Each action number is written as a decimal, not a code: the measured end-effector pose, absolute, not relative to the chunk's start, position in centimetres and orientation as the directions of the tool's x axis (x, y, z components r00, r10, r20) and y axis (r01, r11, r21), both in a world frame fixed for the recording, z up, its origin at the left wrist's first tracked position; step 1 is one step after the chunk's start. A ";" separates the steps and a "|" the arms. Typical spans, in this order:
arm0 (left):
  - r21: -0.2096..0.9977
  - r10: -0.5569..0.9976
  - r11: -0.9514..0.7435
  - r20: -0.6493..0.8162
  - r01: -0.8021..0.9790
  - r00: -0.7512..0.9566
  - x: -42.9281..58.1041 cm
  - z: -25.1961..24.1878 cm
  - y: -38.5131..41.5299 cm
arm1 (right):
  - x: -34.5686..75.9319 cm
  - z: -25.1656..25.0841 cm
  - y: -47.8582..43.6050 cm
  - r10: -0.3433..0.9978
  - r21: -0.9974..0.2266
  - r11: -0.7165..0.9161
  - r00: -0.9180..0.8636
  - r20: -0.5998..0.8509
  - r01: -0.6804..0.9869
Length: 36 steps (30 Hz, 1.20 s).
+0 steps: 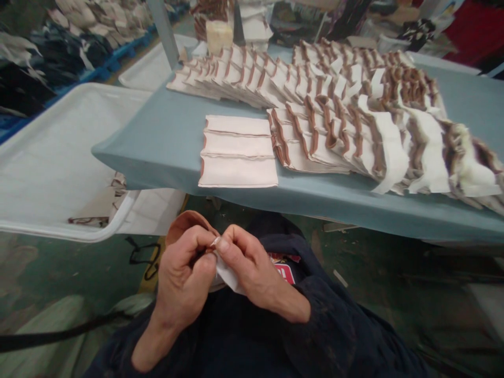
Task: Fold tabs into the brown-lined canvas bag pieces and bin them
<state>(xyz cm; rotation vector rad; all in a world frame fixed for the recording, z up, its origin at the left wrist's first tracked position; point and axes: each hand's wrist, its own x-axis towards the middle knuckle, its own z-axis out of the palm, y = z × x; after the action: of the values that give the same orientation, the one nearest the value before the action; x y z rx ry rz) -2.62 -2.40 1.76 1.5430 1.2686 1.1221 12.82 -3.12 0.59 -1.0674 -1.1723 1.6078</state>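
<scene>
Over my lap, in front of the table edge, my left hand (185,275) is closed on a brown and white fabric piece (188,223). Its brown part curves up behind my knuckles, and a white flap (228,275) hangs below my fingers. My right hand (252,265) pinches the same piece at its edge, thumb and fingertips meeting those of the left. Much of the piece is hidden by my hands. Beyond them, a flat cream panel of three joined strips (238,144) lies near the front edge of the blue-covered table (157,142).
Overlapping rows of cream pieces with brown edges (315,134) spread over the table's middle and right. A large white bin (90,157) stands at the left, holding a few pieces. Cloth heaps (71,47) lie on a blue pallet behind it. A metal post (163,34) rises at the table's far-left corner.
</scene>
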 end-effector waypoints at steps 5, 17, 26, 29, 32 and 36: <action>0.949 0.994 -0.111 0.107 0.294 0.029 -1.1 2.1 -2.2 | 12.3 -0.1 -3.0 0.987 -0.998 -0.066 -0.149 -0.066 0.002; 0.929 0.979 -0.198 0.206 0.313 0.010 -0.6 0.9 -1.7 | 11.8 -1.0 -1.9 0.992 -0.991 -0.096 -0.088 -0.088 -0.092; 0.962 0.945 -0.122 0.038 0.243 0.324 -2.4 4.2 0.6 | 15.7 -0.6 1.0 0.975 -0.967 -0.172 -0.172 -0.140 -0.187; 0.955 0.925 -0.147 0.041 0.256 0.377 -2.6 5.3 1.1 | 18.2 1.7 1.3 0.978 -0.991 0.094 -0.180 0.109 -0.092; 0.939 0.891 -0.194 0.047 0.284 0.452 -2.3 6.9 1.4 | 19.3 3.8 1.7 0.854 -0.906 0.422 -0.348 0.386 0.029; 0.914 0.844 -0.262 0.061 0.310 0.533 -1.8 8.8 1.2 | 19.6 4.9 3.0 0.641 -0.690 0.715 -0.501 0.581 0.115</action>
<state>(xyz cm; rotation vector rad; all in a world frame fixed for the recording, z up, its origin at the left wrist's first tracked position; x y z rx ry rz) -1.80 1.23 8.81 1.8190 0.9560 0.7024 19.59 2.97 4.92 -0.5766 -2.0183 0.7383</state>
